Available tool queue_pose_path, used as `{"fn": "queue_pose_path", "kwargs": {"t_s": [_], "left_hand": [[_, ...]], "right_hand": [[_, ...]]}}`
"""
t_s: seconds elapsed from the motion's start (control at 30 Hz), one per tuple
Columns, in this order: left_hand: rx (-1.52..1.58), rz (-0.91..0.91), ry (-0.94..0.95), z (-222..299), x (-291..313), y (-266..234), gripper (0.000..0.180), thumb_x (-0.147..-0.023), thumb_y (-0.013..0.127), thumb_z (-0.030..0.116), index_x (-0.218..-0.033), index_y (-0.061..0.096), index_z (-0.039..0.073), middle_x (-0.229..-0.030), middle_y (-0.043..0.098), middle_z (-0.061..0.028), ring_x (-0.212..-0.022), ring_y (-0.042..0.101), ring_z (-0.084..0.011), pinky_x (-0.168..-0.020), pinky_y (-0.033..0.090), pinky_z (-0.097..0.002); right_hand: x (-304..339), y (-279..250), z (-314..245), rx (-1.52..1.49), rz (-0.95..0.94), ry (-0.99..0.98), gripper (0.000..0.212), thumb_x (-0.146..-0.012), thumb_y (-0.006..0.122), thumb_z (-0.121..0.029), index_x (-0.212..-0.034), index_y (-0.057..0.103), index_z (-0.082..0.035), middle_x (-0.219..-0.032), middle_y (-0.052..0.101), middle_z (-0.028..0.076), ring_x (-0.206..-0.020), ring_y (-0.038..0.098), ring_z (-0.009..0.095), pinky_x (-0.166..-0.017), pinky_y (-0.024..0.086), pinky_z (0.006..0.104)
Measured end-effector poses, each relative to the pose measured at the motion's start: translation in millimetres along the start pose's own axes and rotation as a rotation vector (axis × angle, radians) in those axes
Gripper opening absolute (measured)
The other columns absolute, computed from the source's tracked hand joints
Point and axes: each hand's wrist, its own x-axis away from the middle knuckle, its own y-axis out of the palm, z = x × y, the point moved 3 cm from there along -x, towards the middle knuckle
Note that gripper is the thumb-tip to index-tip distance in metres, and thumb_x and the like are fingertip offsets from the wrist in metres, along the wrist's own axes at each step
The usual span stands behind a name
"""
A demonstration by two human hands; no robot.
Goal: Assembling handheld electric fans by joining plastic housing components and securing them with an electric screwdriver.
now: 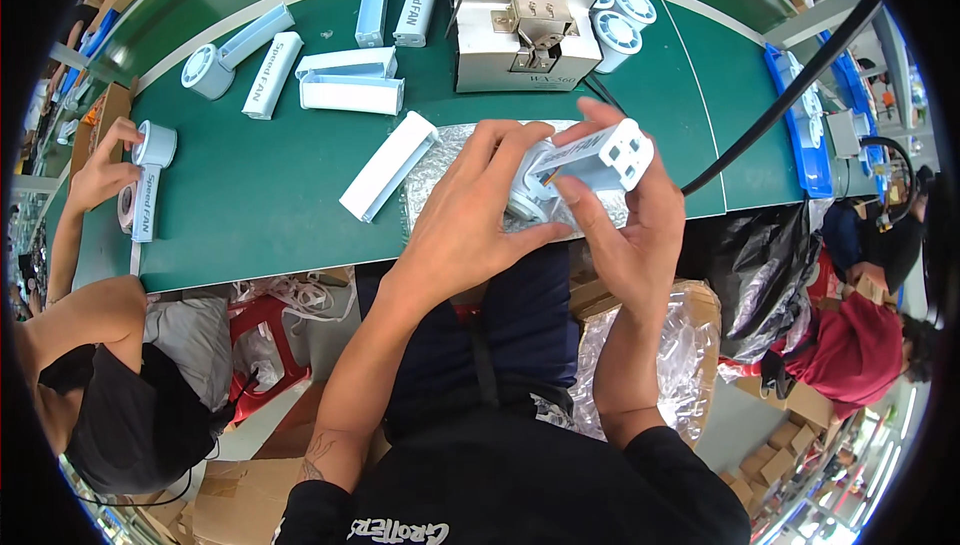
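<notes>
Between my hands, above a silvery foil-like mat (425, 190), is a pale blue handheld fan body (600, 160) with an open hollow handle. My left hand (460, 210) closes round its round head end, and a bit of coloured wire shows inside near there. My right hand (645, 235) grips the handle, thumb at the open side and fingers behind it. The handle's end, with several square holes, points right and up. Left of the mat lies a loose pale handle shell (390, 167), apart from both hands.
Behind my hands stands a boxy metal-fronted machine (525, 75), with round fan heads (617, 40) at its right. Several handle shells (350, 93) lie on the green table (270, 185). A black cable (780, 105) slants across the right. At left, a co-worker's hand (95, 175) touches another fan (148, 180).
</notes>
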Motion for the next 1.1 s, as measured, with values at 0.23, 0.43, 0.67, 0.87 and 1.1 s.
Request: {"fn": "queue_pose_path", "kwargs": {"t_s": [0.23,0.43,0.67,0.87,1.1], "left_hand": [[0.001,0.024,0.004,2,3,-5,0.079,-0.079,0.087,0.022,-0.147,0.049,0.008,-0.133,0.051,-0.0175,-0.119,0.06,-0.0425,-0.095,0.052,-0.0476],[0.054,0.036,0.007,-7,4,-4,0.077,-0.079,0.087,0.023,-0.145,0.05,0.008,-0.134,0.052,-0.0168,-0.118,0.061,-0.0426,-0.093,0.053,-0.0477],[0.019,0.079,-0.033,-5,4,-3,0.08,-0.076,0.09,0.023,-0.144,0.052,0.008,-0.134,0.052,-0.0164,-0.116,0.063,-0.0414,-0.091,0.055,-0.0466],[0.127,0.121,0.104,-2,1,-6,0.067,-0.073,0.09,0.01,-0.134,0.062,0.007,-0.133,0.059,-0.013,-0.117,0.065,-0.037,-0.092,0.055,-0.0443],[0.197,0.161,0.026,0,-3,-13,0.054,-0.065,0.093,0.006,-0.116,0.075,0.005,-0.114,0.071,-0.008,-0.101,0.072,-0.029,-0.085,0.057,-0.0374]], "right_hand": [[7,1,1,-0.011,0.087,0.015,0.046,-0.093,0.073,0.002,-0.137,0.058,0.004,-0.117,0.077,0.013,-0.107,0.072,0.016,-0.093,0.057,0.0308],[12,2,3,0.051,0.052,-0.157,0.044,-0.093,0.073,0.0,-0.134,0.058,0.004,-0.119,0.077,0.014,-0.108,0.071,0.016,-0.094,0.057,0.0314],[9,1,-2,-0.01,0.034,0.011,0.043,-0.094,0.074,-0.002,-0.133,0.058,0.004,-0.118,0.077,0.015,-0.107,0.071,0.016,-0.094,0.057,0.0312],[9,-2,-1,0.042,0.075,-0.124,0.035,-0.089,0.076,0.0,-0.123,0.065,0.005,-0.125,0.067,0.012,-0.112,0.064,0.017,-0.097,0.052,0.0301],[9,2,-4,0.006,0.044,-0.027,0.04,-0.088,0.076,-0.009,-0.123,0.065,0.007,-0.127,0.062,0.016,-0.118,0.061,0.022,-0.103,0.048,0.034]]}}
